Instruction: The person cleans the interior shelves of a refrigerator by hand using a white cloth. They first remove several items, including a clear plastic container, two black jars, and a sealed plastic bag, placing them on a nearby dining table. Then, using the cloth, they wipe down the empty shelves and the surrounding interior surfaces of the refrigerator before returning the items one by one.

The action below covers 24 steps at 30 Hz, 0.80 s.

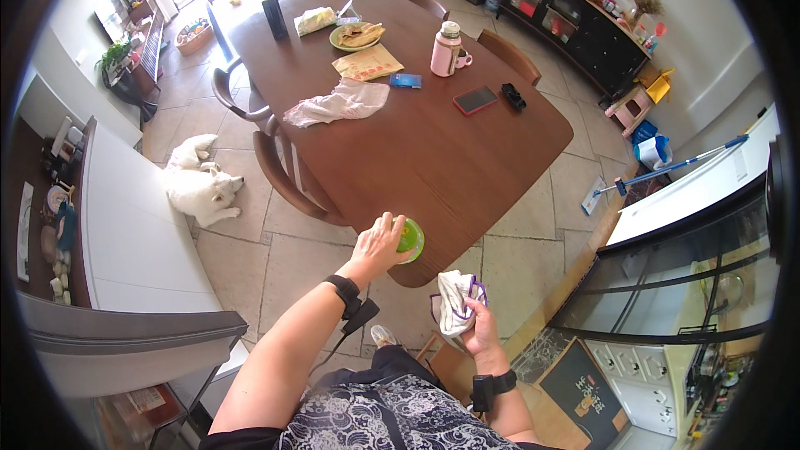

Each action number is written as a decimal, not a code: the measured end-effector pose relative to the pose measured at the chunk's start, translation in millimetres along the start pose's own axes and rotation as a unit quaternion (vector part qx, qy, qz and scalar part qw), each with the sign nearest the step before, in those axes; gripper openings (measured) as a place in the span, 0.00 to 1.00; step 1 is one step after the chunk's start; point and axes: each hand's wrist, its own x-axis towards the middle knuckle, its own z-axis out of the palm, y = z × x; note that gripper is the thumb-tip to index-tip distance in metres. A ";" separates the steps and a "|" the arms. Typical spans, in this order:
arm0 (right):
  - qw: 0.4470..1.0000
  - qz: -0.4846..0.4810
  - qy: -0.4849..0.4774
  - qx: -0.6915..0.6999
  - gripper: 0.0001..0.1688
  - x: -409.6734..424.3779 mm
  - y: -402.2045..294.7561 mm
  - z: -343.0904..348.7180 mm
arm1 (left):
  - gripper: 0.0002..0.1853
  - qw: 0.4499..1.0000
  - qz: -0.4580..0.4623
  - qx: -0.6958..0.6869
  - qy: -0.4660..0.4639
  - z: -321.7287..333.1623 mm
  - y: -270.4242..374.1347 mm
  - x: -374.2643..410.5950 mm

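Note:
At the near corner of the wooden dining table [425, 181], my left hand [379, 242] grips a round green-lidded container [410, 240] from its left side. Off the table's near edge, my right hand [480, 328] clasps a folded white cloth with purple edging [455, 303]. Farther back on the table lie a crumpled pale cloth [340, 103], a paper packet [369, 64], a small blue box [406, 80], a plate with flat food [356, 36], a pink thermos [445, 50], a phone in a red case [475, 100] and a black object [514, 97].
Wooden chairs [287, 178] stand along the table's sides. A white dog [203, 190] lies on the tiled floor at the left. An appliance door [131, 337] stands open at the lower left. A blue-handled mop [662, 169] leans at the right, near a glazed black-framed door [662, 287].

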 end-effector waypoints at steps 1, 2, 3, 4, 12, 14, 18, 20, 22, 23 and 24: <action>1.000 -0.002 0.005 0.000 0.22 -1.7 1.0 -1.4 | 0.33 1.000 -0.004 0.000 0.003 2.6 0.1 1.5; 1.000 0.004 0.005 0.005 0.22 -3.9 0.9 -1.9 | 0.32 1.000 -0.008 -0.001 0.007 5.4 0.2 2.5; 1.000 0.009 0.003 0.010 0.22 -5.6 -0.4 -1.0 | 0.32 1.000 -0.012 -0.001 0.011 7.4 0.3 4.6; 1.000 0.015 0.002 0.014 0.21 -6.3 -1.2 -0.7 | 0.32 1.000 -0.018 -0.007 0.005 8.1 0.9 5.5; 0.999 0.019 0.004 -0.041 0.23 -5.5 0.5 -11.4 | 0.43 0.993 -0.081 -0.057 0.060 20.8 3.5 2.1; 0.997 0.037 0.004 -0.067 0.24 -5.7 1.2 -13.6 | 0.46 0.986 -0.110 -0.080 0.093 8.2 7.9 -5.1; 0.985 0.095 -0.109 -0.094 0.25 -14.1 -2.7 18.0 | 0.42 0.986 -0.070 -0.136 0.064 -19.8 13.4 -51.4; 0.975 0.123 -0.122 -0.138 0.25 -10.4 8.5 28.1 | 0.35 0.966 -0.038 -0.249 -0.053 -16.3 13.5 -90.1; 0.959 0.160 -0.178 -0.153 0.26 -7.2 20.6 41.0 | 0.27 0.923 -0.090 -0.323 -0.189 -10.4 9.6 -118.4; 0.945 0.185 -0.228 -0.147 0.26 -5.9 26.5 48.6 | 0.24 0.891 -0.120 -0.366 -0.240 -2.1 2.1 -130.1; 0.935 0.190 -0.243 -0.176 0.26 -4.0 33.6 53.3 | 0.22 0.863 -0.152 -0.435 -0.208 -0.8 -0.8 -141.4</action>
